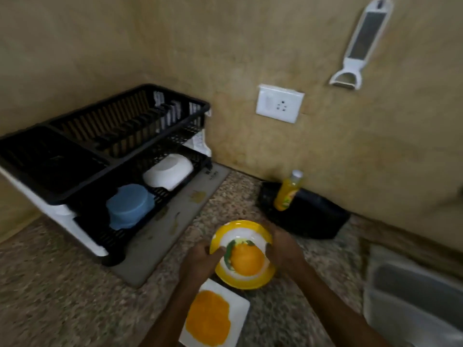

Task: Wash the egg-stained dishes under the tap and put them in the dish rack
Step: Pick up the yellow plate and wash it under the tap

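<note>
A round yellow-rimmed white plate (241, 231) with an orange egg stain in its middle is held just above the speckled counter. My left hand (201, 257) grips its left rim and my right hand (284, 249) grips its right rim. Below it lies a square white plate (240, 306) with a large orange stain, partly hidden by my left forearm. The black two-tier dish rack (82, 151) stands at the left on a grey mat; its lower tier holds an upturned blue bowl (129, 205) and a white bowl (167, 171). The view is blurred.
A yellow bottle (288, 191) stands on a black tray (315, 216) against the wall. The steel sink (411, 296) lies at the right edge. A wall socket (279, 103) and a hanging white peeler-grater (360, 43) are on the tan wall.
</note>
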